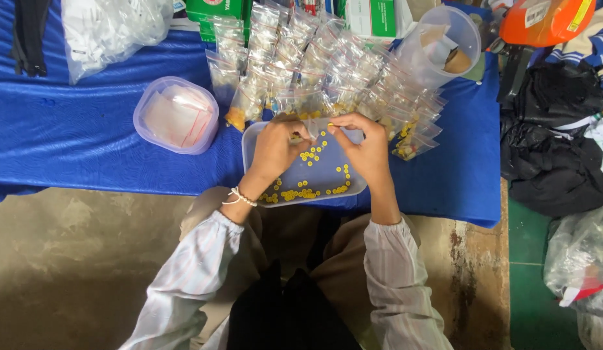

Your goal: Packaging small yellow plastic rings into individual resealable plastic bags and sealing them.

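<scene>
Nearest the camera, the person's lap and 2 pale striped sleeves run up toward a blue padded mat spread over a worn concrete floor. Left hand, with a white bead bracelet at the wrist, and right hand meet above a shallow clear rectangular plastic tray that rests on the mat's near edge. Both hands are closed in a narrow pinch on a small clear plastic zip bag held between them over the tray's far rim; whether the bag's mouth is open cannot be told. Small yellow round beads lie scattered across the tray floor, thickest along its near side.

Left of the tray, a round clear plastic tub holds flat empty zip bags with red seal lines. Beyond the hands, rows of filled clear zip bags fan across the mat, overlapping, several showing yellow contents. A tall clear plastic jug lies tilted at the fan's right end. Farther back are green and white cartons and a large clear bag of white items. Dark clothing is heaped at the right edge.
</scene>
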